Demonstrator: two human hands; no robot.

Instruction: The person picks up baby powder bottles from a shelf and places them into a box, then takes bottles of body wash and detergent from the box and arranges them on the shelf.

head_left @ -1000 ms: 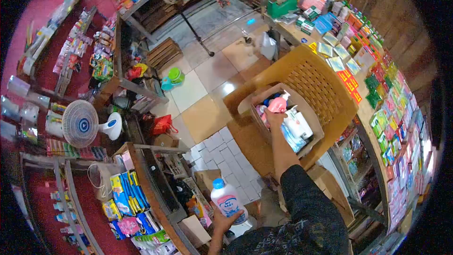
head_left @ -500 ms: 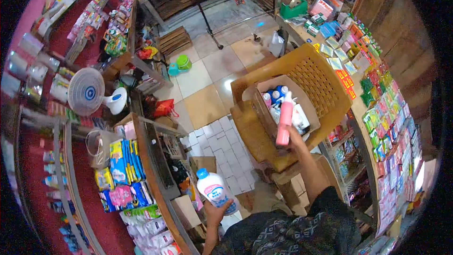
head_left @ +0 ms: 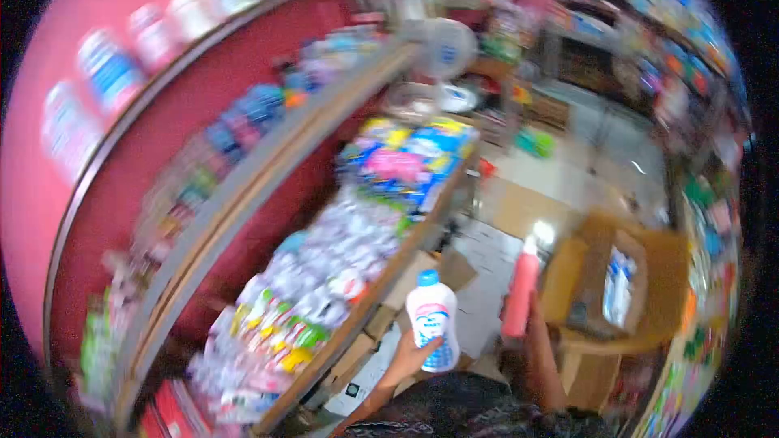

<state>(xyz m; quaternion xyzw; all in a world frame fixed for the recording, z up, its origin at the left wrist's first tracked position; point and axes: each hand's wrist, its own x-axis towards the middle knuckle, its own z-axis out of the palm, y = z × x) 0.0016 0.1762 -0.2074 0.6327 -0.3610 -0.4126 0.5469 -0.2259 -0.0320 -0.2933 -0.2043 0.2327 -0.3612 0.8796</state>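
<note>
Low in the middle of the view, my left hand is wrapped round a white bottle with a blue cap and a "My Baby" label, held upright. My right hand grips a pink bottle with a white top, tilted slightly to the right. To the right of it, a cardboard box holding white and blue items rests on a brown woven plastic chair. Motion blurs much of the view.
Along the left, a wooden-edged shelf carries many plastic packs. A higher shelf on the pink wall holds several bottles. A white fan and a green container are farther back. Shelves of goods line the right side.
The view has swung left, bringing the wall shelves in. Both bottles are still held; the pink one is now away from the box and closer to the white bottle.
</note>
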